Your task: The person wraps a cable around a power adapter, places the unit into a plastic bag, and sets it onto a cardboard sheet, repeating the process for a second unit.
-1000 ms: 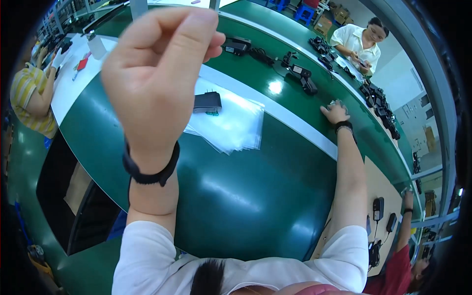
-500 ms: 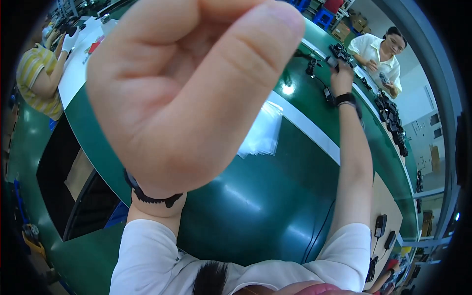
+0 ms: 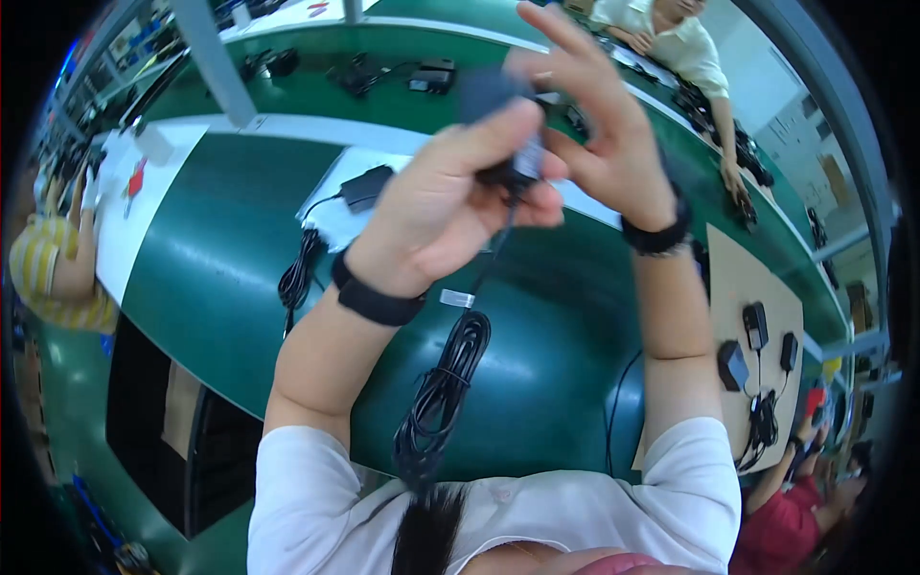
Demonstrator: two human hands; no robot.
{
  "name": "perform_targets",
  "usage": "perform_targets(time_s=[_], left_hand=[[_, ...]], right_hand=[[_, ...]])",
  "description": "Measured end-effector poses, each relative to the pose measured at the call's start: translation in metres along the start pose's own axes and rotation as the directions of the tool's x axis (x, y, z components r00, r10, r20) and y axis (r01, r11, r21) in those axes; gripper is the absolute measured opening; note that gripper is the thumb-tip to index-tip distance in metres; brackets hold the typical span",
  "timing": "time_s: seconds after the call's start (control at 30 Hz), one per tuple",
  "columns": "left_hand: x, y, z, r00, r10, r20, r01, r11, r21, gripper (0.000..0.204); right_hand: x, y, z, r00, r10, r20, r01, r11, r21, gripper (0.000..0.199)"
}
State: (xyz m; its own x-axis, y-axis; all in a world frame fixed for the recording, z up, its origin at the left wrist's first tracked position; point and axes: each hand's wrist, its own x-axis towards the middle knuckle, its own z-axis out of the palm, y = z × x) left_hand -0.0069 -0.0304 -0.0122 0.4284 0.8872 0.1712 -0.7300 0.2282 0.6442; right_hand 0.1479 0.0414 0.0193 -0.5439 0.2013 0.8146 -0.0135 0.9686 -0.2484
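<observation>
Setting: green conveyor belt ran through a workshop, with a white strip along its far edge.
Adapter: small black power adapter was held up above the belt, between both hands.
Cord: bundled black cord hung down from the adapter, with a white tag on the lead above the coil.
Left hand: fingers were curled shut around the adapter, thumb on top.
Right hand: fingertips pinched the adapter's far side, other fingers spread wide.
Wrists: each wore a black band.
Belt: second adapter lay on white sheets near the far edge, its cord coiled beside it.
Right edge: cardboard sheet carried more adapters.
Others: seated people worked at the far and left sides.
</observation>
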Motion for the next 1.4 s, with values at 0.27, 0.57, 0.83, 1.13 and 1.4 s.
perform_targets(time_s=[0.27, 0.57, 0.83, 1.13, 1.4], left_hand=[[-0.014, 0.027, -0.004, 0.805, 0.573, -0.156, -0.586, 0.808, -0.058, 0.033], [-0.002, 0.037, -0.006, 0.875, 0.468, -0.124, -0.162, 0.525, 0.836, 0.052], [0.016, 0.01, -0.018, 0.869, 0.473, -0.143, -0.171, 0.558, 0.812, 0.053], [0.022, 0.001, -0.027, 0.936, 0.343, -0.081, -0.238, 0.785, 0.572, 0.051], [0.025, -0.006, -0.033, 0.882, 0.471, 0.01, -0.327, 0.596, 0.734, 0.049]], right_hand=[[-0.07, -0.007, 0.071, 0.625, 0.374, 0.685, -0.767, 0.136, 0.627, 0.049], [-0.049, 0.012, 0.024, 0.653, 0.743, -0.148, -0.481, 0.557, 0.677, 0.03], [-0.055, 0.002, 0.025, 0.639, 0.754, 0.15, -0.443, 0.201, 0.874, 0.045], [-0.058, 0.002, 0.032, 0.673, 0.706, 0.221, -0.399, 0.096, 0.912, 0.05], [-0.056, 0.003, 0.028, 0.7, 0.604, 0.382, -0.596, 0.198, 0.778, 0.049]])
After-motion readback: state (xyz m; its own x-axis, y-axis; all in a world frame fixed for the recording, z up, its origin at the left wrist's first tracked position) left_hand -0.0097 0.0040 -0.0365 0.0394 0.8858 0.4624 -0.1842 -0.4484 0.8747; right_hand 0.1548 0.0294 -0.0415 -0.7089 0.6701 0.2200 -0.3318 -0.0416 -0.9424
